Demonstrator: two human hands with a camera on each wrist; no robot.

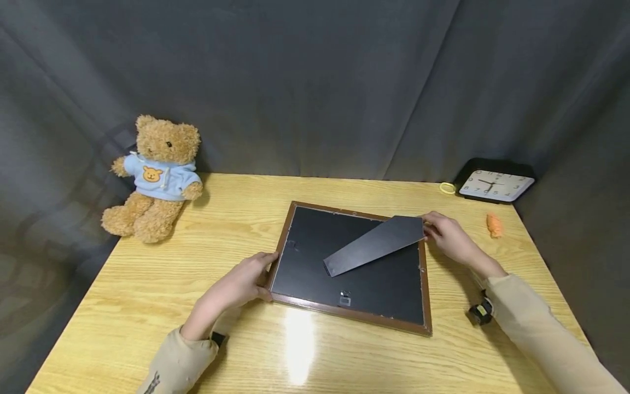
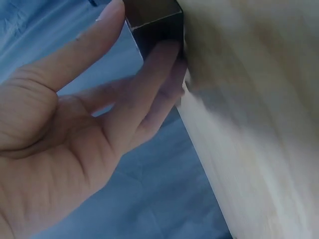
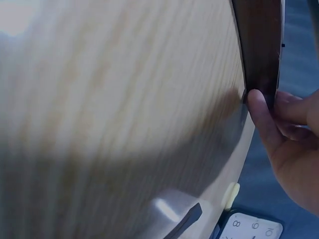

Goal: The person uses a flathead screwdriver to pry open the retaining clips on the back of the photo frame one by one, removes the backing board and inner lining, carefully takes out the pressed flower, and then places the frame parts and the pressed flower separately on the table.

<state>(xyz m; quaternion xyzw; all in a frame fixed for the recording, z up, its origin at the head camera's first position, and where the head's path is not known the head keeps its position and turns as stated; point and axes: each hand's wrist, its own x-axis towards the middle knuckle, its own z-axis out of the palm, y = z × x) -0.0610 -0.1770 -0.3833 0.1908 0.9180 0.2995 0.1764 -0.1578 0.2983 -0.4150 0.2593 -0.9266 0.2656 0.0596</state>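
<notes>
A brown picture frame (image 1: 351, 314) lies back side up on the table, its black backing (image 1: 302, 273) showing. A dark tapered stand (image 1: 376, 246) crosses the backing at a slant. At the frame's lower left corner the left hand (image 1: 238, 283) grips the edge; the left wrist view has this hand (image 2: 75, 124) with thumb and fingers against the frame's corner (image 2: 157, 27). The right hand (image 1: 450, 238) holds the upper right corner, beside the stand's wide end. In the right wrist view, thumb and fingers of that hand (image 3: 294, 154) pinch the frame's edge (image 3: 260, 45).
A teddy bear (image 1: 159, 186) in a blue hoodie sits at the table's back left. At the back right are a black clock (image 1: 497, 185), a yellow ring (image 1: 447, 188) and a small orange object (image 1: 494, 225). Dark curtains (image 1: 295, 93) surround the wooden table (image 1: 123, 306).
</notes>
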